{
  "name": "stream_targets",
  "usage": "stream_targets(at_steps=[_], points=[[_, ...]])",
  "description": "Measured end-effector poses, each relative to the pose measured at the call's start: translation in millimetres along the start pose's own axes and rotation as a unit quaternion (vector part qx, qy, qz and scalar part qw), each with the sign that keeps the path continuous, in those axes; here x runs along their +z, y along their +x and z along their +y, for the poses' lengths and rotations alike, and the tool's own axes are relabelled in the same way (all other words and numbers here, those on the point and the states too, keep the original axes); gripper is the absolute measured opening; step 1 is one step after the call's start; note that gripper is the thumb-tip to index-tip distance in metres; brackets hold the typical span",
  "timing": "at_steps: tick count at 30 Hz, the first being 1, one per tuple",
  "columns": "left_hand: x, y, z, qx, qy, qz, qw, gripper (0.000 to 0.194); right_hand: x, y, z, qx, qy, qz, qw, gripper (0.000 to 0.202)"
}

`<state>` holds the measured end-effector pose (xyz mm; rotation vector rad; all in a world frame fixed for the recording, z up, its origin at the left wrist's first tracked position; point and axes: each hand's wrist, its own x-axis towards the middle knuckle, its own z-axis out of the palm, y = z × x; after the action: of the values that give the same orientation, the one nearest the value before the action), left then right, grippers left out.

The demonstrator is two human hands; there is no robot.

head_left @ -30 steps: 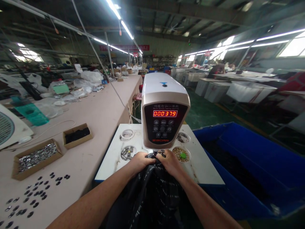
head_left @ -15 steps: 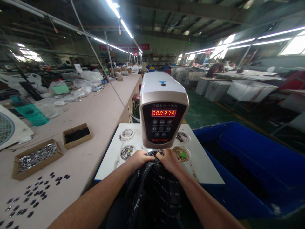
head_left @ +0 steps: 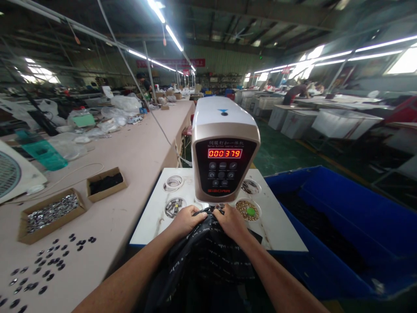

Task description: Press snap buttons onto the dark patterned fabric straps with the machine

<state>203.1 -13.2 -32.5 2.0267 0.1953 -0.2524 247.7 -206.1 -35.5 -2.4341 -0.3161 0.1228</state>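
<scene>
Well, the black cloth [head_left: 211, 254] was at the lower centre of the frame, its gathered upper edge just under the machine [head_left: 224, 126]. The left hand [head_left: 188, 220] pinched that edge with the thumb on top, and the right hand [head_left: 230, 220] pinched it close beside, at the centre; the fingers underneath were mostly hidden.

The worst risk, by my reckoning, was a nipped fingertip, since both thumbs sat very near the machine's underside. The cloth, bunched between the hands, could also have been caught in a fold. An uneven pull from either hand might have skewed the edge, and the loose weight towards the bottom of the frame might have dragged it out of place. A knock from the right hand could have scattered the brass bits [head_left: 243, 208] just beside it.

The cloth's long axis ran roughly up and down the frame. Its narrow, held end pointed up towards the machine, while wider folds spread towards the bottom edge.
</scene>
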Motion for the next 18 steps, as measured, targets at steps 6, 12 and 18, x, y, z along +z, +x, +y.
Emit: stream_targets(at_steps=[6,12,18], points=[[5.4,-1.6,3.4,0.016,0.015,0.025,0.999,0.034,1.2,-2.2,2.7,-0.021,-0.028,0.007,0.999,0.031],[5.6,-0.1,4.1,0.011,0.019,0.025,0.999,0.029,3.7,-1.9,6.5,-0.019,-0.039,0.016,0.999,0.031],[5.1,-1.4,6.2,0.012,0.018,0.022,1.000,0.031,3.8,-0.8,6.9,-0.011,-0.036,0.019,0.999,0.030]])
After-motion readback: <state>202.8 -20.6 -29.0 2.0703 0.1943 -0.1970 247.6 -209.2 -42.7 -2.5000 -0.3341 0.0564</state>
